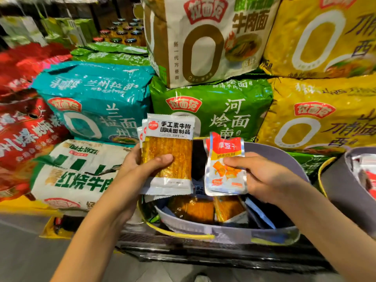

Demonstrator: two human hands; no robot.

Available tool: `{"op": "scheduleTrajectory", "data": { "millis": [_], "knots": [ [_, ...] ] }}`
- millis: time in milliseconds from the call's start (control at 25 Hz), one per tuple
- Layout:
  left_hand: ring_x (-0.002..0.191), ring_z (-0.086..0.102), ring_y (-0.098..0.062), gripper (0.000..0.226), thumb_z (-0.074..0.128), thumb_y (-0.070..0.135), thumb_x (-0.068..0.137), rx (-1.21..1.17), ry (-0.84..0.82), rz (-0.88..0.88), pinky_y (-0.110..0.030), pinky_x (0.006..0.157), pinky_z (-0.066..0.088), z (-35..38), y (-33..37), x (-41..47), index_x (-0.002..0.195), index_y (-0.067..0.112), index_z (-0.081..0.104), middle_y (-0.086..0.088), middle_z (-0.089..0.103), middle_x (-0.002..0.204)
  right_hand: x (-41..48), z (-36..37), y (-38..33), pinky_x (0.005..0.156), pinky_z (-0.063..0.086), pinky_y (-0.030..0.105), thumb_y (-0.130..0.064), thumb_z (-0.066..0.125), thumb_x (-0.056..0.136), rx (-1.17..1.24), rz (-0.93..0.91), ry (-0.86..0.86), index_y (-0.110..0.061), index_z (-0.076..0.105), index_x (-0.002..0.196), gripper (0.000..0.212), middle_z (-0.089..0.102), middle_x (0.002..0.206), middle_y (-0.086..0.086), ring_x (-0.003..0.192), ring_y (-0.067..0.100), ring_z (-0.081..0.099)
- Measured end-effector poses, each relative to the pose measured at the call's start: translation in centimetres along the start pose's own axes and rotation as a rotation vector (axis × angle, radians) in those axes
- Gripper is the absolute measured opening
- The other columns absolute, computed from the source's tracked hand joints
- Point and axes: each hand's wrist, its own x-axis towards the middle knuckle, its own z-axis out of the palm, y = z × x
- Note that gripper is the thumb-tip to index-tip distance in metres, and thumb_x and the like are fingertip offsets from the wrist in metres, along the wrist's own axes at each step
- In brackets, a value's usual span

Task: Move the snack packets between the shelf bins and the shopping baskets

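My left hand point(140, 165) grips a small stack of flat orange strip snack packets point(173, 145) with white ends, held upright above a grey basket point(223, 234) with yellow trim. My right hand point(262, 176) pinches a smaller silver and red tofu snack packet point(221, 151) by its right edge, just right of the stack. Inside the basket lie more orange strip packets point(195, 208) and some dark blue-grey ones point(260, 214).
A second grey basket point(343, 186) with silver packets sits at the right edge. Large noodle multipacks in teal point(95, 98), green point(230, 104), yellow point(325, 119), red point(22, 123) and white point(203, 37) are piled behind and to the left. Dark wire shelving point(203, 253) runs under the basket.
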Motion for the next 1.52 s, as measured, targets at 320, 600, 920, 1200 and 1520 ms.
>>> {"op": "scheduleTrajectory", "data": {
  "millis": [320,600,920,1200,1520],
  "knots": [
    [0.075,0.07,-0.009,0.051,0.065,0.017,0.061,0.058,-0.346,0.015,-0.017,0.059,0.053,-2.0,1.1,-4.7,0.112,0.02,0.058,0.005,0.074,0.088,-9.3,3.4,4.1,0.059,0.059,0.037,-0.008,0.056,0.071,0.228,-0.346,0.228,-0.003,0.064,0.091,0.021,0.073,0.078,0.01,0.066,0.021,0.071],
    [0.088,0.069,-0.005,0.051,0.061,0.018,0.067,0.078,-0.735,-0.208,-0.016,0.073,0.054,-1.5,-5.8,-11.0,0.118,0.02,0.058,0.007,0.073,0.102,-20.1,5.3,15.9,0.041,0.045,0.015,-0.015,0.062,0.075,0.278,-0.363,0.621,-0.006,0.072,0.068,0.015,0.069,0.06,0.001,0.045,0.008,0.061],
    [0.105,0.065,-0.031,0.064,0.068,0.027,0.068,0.307,-1.044,-0.619,-0.045,0.092,0.051,4.8,-15.6,-17.8,0.13,0.018,0.053,-0.009,0.068,0.115,-29.3,4.6,30.8,0.061,0.06,0.037,-0.024,0.091,0.03,0.681,-0.351,1.031,0.001,0.069,0.092,0.07,0.072,0.084,0.017,0.068,0.026,0.071],
    [0.094,0.069,-0.021,0.056,0.066,0.028,0.073,0.53,-1.329,-0.701,-0.03,0.072,0.054,14.9,-22.0,-27.9,0.127,0.02,0.055,-0.005,0.071,0.11,-39.3,3.2,41.2,0.059,0.059,0.032,-0.007,0.064,0.072,0.986,-0.371,1.362,-0.004,0.064,0.103,0.032,0.074,0.087,0.012,0.071,0.023,0.072],
    [0.101,0.067,-0.026,0.054,0.065,0.03,0.074,0.696,-1.398,-0.815,-0.036,0.083,0.053,24.4,-30.0,-39.0,0.126,0.02,0.056,-0.006,0.07,0.111,-50.8,-4.3,49.0,0.065,0.059,0.036,-0.009,0.063,0.072,1.094,-0.386,1.541,-0.003,0.061,0.111,0.04,0.074,0.089,0.011,0.075,0.024,0.072]
  ]
}}
